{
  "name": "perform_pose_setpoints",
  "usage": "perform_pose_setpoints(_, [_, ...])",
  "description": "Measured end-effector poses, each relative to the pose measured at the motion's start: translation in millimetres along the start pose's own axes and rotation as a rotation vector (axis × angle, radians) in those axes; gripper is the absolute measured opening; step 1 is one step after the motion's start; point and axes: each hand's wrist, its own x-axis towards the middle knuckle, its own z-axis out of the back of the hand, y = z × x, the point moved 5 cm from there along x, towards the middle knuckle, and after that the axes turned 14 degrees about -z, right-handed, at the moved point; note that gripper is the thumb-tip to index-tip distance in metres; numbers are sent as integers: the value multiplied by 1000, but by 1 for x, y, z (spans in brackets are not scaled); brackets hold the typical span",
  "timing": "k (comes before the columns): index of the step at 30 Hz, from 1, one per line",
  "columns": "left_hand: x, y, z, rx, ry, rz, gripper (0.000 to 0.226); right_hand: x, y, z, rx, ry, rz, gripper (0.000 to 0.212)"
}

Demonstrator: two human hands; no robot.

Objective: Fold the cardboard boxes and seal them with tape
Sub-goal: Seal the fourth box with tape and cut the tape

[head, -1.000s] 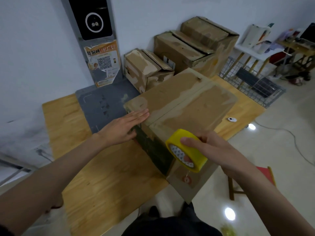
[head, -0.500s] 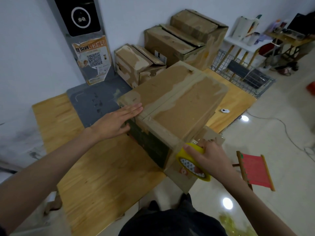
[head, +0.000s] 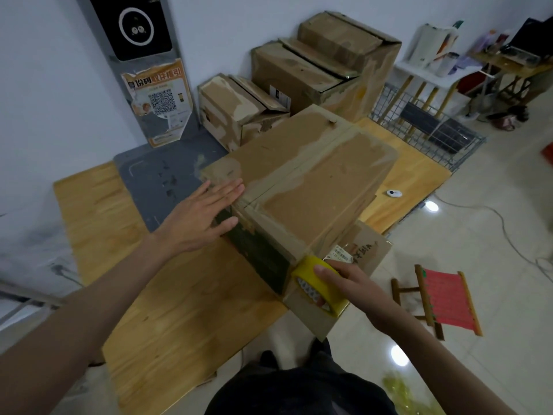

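Gripping a yellow tape roll (head: 318,284) against the near end of the cardboard box (head: 302,187) on the wooden table (head: 167,319), the right hand (head: 350,287) curls; the left hand (head: 200,218) lies flat-fingered on its corner. The box's white label (head: 341,255) is unreadable; the poster (head: 158,103) shows a QR code.

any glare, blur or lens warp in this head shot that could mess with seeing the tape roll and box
Head view: dim, soft light; bright lamp glare spots on the glossy floor tiles, none on the cardboard box. Wide-angle warp bends the wooden table edges and stretches the forearms. The left hand is slightly motion-soft; the yellow tape roll in the right hand reads clearly.
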Motion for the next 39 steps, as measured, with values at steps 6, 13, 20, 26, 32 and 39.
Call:
perform_pose_setpoints(6, [57, -90, -16, -95, 50, 413, 97, 15, 14, -6, 8, 105, 60, 36])
perform_pose_setpoints(13, [94, -105, -28, 0, -23, 669, 99, 40, 30, 0, -35, 324, 64, 49])
perform_pose_setpoints(20, [125, -110, -29, -60, -65, 773, 97, 68, 39, 47, -107, 494, 117, 37])
perform_pose_setpoints(26, [158, -122, -31, -78, -49, 879, 93, 102, 32, 123, -132, 555, 149, 31])
perform_pose_setpoints(32, [170, -133, -34, -57, -86, 1107, 90, 232, 3, 253, -161, 180, 19, 24])
perform_pose_setpoints(39, [178, -134, -36, -51, -150, 1154, 89, 345, -39, 357, -625, -385, -108, 48])
